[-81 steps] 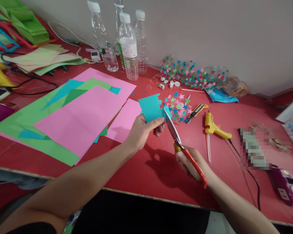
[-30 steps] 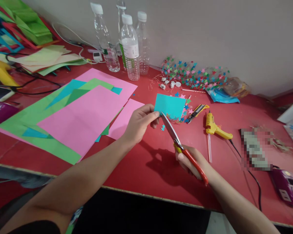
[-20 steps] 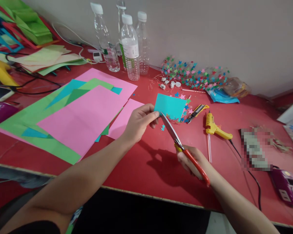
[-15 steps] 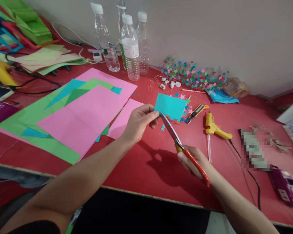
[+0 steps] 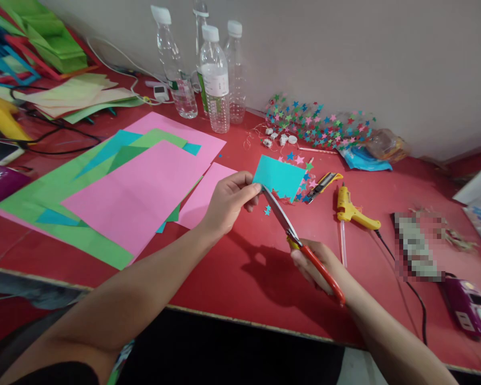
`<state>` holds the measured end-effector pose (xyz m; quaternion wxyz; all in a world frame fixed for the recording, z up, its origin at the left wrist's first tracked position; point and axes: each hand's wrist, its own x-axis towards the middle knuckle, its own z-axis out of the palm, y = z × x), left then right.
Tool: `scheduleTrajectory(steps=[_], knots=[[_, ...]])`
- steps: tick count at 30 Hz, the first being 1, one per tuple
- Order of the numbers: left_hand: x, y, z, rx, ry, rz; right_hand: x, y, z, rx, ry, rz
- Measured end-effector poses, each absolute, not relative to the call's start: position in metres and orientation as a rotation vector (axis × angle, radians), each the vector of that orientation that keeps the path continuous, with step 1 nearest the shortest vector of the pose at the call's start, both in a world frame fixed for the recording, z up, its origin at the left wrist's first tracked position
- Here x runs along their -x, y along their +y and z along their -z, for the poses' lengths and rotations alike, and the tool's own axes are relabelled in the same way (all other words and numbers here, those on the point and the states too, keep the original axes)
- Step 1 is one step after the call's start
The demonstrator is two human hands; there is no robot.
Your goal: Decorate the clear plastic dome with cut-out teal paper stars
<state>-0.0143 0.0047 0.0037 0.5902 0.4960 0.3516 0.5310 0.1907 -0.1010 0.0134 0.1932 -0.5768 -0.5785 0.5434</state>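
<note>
A small turquoise paper is pinched at its lower left corner between the thumb and fingers of my left hand. My right hand is wrapped round the handles of red-handled scissors, whose blade tips meet the paper right beside my left thumb. Loose paper stars lie on the red table just behind and right of the paper. Two little turquoise stars rest below it, near the blades.
Pink sheets and green sheets overlap at the left. Plastic bottles stand at the back, beside a star-covered clear bottle. A cutter, a yellow glue gun and a purple device lie to the right.
The turquoise paper has tilted very slightly, its lower right corner a little lower. Both hands and the scissors are almost where they were.
</note>
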Motion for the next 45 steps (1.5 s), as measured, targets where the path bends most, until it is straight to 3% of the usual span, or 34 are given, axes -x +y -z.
scheduleTrajectory(steps=[32, 45], knots=[[0.005, -0.005, 0.002, -1.067, 0.729, -1.197, -0.188, -0.105, 0.002, 1.464, -1.539, -1.616], [0.004, -0.004, 0.004, -1.054, 0.718, -1.177, -0.181, -0.106, -0.006, 1.673, -1.422, -1.643]])
